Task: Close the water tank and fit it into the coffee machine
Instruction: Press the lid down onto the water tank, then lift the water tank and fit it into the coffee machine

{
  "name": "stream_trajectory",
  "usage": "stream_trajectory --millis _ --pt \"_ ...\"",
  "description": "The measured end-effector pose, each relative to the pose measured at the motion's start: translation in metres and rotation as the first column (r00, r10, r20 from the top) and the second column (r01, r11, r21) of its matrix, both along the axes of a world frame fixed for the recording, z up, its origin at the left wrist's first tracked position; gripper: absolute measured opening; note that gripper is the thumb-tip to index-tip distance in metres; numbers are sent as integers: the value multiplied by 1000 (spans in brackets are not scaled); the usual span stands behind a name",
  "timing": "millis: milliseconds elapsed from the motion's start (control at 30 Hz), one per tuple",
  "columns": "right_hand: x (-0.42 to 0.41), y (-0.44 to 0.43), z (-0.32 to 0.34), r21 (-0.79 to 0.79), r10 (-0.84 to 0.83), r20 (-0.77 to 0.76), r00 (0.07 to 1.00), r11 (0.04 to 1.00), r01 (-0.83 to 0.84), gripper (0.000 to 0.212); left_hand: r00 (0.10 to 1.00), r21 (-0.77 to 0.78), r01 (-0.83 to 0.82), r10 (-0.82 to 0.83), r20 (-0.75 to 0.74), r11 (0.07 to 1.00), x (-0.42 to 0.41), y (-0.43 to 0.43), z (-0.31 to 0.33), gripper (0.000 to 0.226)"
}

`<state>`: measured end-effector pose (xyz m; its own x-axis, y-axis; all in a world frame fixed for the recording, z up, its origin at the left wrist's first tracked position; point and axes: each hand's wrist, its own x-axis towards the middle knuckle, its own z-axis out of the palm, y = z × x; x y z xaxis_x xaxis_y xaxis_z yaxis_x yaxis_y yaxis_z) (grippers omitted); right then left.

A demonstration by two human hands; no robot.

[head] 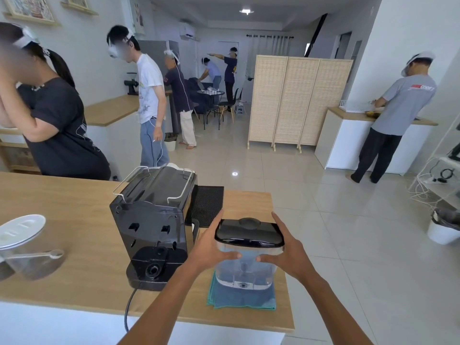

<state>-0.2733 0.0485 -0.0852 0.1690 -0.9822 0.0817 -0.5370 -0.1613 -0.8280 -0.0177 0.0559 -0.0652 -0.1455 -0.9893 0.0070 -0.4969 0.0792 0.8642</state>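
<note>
Fingers (225,255) around lidded water tank (245,266)

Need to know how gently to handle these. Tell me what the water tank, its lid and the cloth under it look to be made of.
Water tank: clear, rigid plastic by the look; the blue cloth shows through its walls.
Lid: glossy black plastic, probably; it carries sharp reflections.
Cloth: soft teal-blue fabric, matte and folded in layers, perhaps microfibre, though the weave cannot be made out.

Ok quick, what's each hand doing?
Left hand: holding the water tank by its left side.
Right hand: holding its right side.
</note>
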Motion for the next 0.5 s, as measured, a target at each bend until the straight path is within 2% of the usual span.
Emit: stream_trajectory --millis 100,233,500 --pt "-1 -1 -4 -29 -7 15 1000 1000 8 128 1000 -43 -10 11 24 999 -1 -2 -1 136" --pt "0 0 -6 -88 -13 29 1000 996 15 119 999 -81 -5 8 38 997 -1 -3 -3 128" --pt "15 21 16 -201 12 87 996 980 5 114 998 -175 -21 12 -54 984 11 17 4 123"
